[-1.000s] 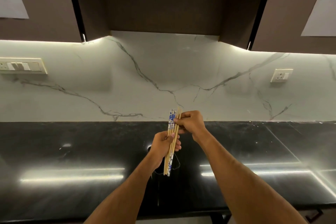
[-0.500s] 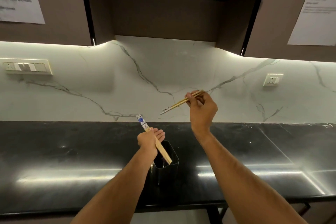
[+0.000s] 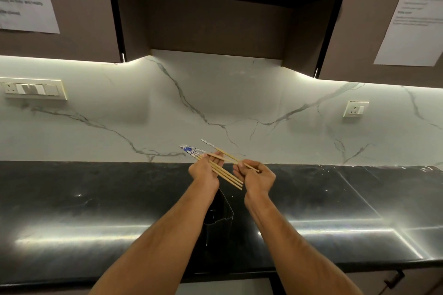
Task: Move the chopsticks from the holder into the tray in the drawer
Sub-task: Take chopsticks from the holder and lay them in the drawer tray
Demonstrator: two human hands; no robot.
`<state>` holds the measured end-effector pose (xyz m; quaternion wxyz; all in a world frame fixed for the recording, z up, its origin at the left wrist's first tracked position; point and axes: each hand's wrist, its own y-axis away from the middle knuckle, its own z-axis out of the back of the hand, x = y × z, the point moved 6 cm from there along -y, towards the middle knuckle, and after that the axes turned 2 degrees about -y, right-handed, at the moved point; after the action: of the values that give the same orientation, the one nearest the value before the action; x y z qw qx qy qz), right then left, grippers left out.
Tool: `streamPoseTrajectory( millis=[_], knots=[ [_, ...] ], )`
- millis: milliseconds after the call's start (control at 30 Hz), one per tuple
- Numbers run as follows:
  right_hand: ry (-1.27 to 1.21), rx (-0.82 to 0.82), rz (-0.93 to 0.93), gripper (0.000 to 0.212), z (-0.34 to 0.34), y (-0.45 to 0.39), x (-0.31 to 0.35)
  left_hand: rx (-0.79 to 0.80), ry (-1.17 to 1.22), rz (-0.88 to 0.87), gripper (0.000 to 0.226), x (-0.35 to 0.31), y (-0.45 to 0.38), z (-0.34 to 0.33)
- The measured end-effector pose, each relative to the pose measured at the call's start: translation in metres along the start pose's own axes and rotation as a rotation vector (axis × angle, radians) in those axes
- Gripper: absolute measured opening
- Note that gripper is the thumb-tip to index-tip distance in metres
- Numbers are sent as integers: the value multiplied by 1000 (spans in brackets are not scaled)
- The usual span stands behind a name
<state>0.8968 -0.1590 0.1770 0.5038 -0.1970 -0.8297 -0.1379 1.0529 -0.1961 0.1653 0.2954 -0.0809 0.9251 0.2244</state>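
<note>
In the head view, both hands meet just below the middle of the frame, above the glossy black stone desk (image 3: 96, 199). The left hand (image 3: 203, 172) lies palm-up with its grip closed loosely around a bundle of slim wooden chopsticks with blue-and-white patterned tops (image 3: 225, 176), which slant from the patterned ends at upper left down to the plain tips at lower right. The right hand (image 3: 257, 178) pinches two more of the same chopsticks (image 3: 226, 154) between thumb and fingers, its grip clamped on them, and lays them across the left hand's fingertips, so the two lots touch or nearly touch there. Directly beneath the hands stands the dark, squarish chopstick holder (image 3: 219, 213), partly hidden by the left forearm; I can see nothing sticking out of it, though its inside is too dark to be sure. The step in hand looks like gathering the lot into one bundle. No drawer or tray shows, only a dark handle (image 3: 393, 279) at the lower right edge, so the next move likely calls for securing the bundle in one hand and freeing the other to open a drawer.
</note>
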Motion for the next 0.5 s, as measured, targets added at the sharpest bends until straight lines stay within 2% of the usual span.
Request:
streamPoseTrajectory(
  millis=[100,300,500],
  knots=[
    [76,8,-2,13,4,2,-6,-55,-21,-26,24,0,-3,2],
    [26,7,-101,11,7,5,-16,-75,-96,-77,18,2,-5,8],
    [239,14,-109,15,6,7,-21,-144,-105,-90,19,0,-4,12]
  ],
)
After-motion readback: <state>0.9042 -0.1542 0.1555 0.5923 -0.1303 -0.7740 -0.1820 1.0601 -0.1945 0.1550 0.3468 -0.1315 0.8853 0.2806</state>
